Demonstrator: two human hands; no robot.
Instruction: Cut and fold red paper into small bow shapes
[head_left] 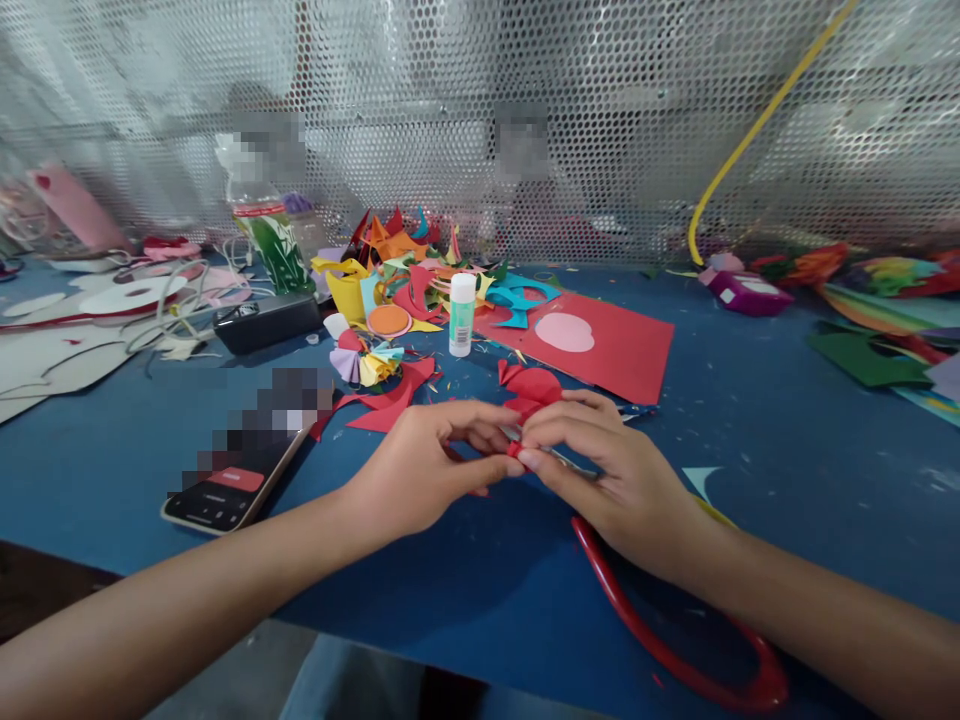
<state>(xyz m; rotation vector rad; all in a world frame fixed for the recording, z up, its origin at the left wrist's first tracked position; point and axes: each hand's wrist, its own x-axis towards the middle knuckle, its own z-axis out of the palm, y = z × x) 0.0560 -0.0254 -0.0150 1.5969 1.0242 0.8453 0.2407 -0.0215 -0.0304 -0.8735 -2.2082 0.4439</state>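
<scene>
Between the fingertips of both hands is a small piece of red paper [515, 449], mostly covered by the fingers. My left hand [431, 460] pinches it from the left, thumb and fingers closed. From the right, my right hand [607, 465] pinches the same piece. Just behind the hands lie red paper pieces [534, 385]. Under my right hand and forearm are scissors with a large red handle [622, 605]; their blades are partly hidden. A glue stick [462, 318] with a white cap stands upright beyond the hands.
A phone [251, 460] lies at left, near a fan-folded paper piece [367, 358]. Coloured paper scraps [397, 245] are heaped behind the glue stick. A red sheet [630, 345] with a pink shape lies right of it. A bottle [266, 225] and black box [266, 322] stand at left.
</scene>
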